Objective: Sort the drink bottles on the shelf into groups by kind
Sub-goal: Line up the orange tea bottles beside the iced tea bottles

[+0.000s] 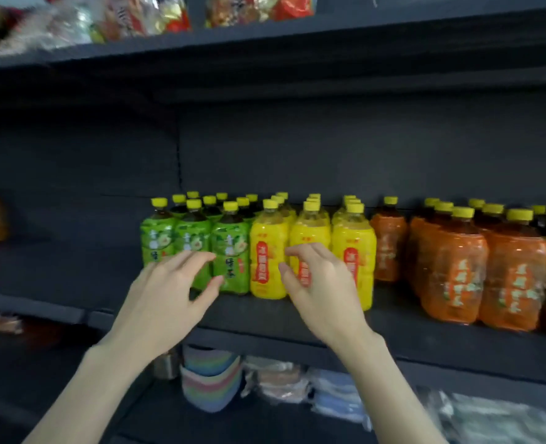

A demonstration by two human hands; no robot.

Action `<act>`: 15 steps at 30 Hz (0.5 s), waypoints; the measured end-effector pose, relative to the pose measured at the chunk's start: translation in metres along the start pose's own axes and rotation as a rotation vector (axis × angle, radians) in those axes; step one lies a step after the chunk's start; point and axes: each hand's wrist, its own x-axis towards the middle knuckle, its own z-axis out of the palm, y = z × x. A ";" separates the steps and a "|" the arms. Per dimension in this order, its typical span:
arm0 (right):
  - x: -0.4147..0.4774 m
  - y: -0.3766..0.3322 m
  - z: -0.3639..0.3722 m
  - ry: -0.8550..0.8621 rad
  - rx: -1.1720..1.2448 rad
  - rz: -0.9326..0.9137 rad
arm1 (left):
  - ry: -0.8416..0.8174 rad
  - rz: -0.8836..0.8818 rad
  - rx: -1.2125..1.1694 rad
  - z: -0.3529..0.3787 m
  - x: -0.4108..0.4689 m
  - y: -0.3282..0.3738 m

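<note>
From the head view, the sorting looks nearly done: on the shelf (265, 318) the green bottles (230, 251), yellow bottles (267, 257) and orange bottles (451, 270) stand in separate blocks. The left hand (169, 299) hovers before the green ones and the right hand (323, 293) before the yellow, both empty with fingers spread and loosely bent. Next probably comes squaring the front rows.
</note>
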 end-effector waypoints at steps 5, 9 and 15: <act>0.003 -0.080 0.093 -0.123 0.043 -0.027 | -0.042 -0.064 0.092 -0.028 -0.036 -0.112; 0.029 -0.133 0.147 -0.143 0.074 -0.051 | -0.004 -0.080 0.100 -0.051 -0.031 -0.180; 0.075 -0.176 0.230 -0.127 0.110 -0.071 | 0.050 -0.104 0.089 -0.059 -0.006 -0.279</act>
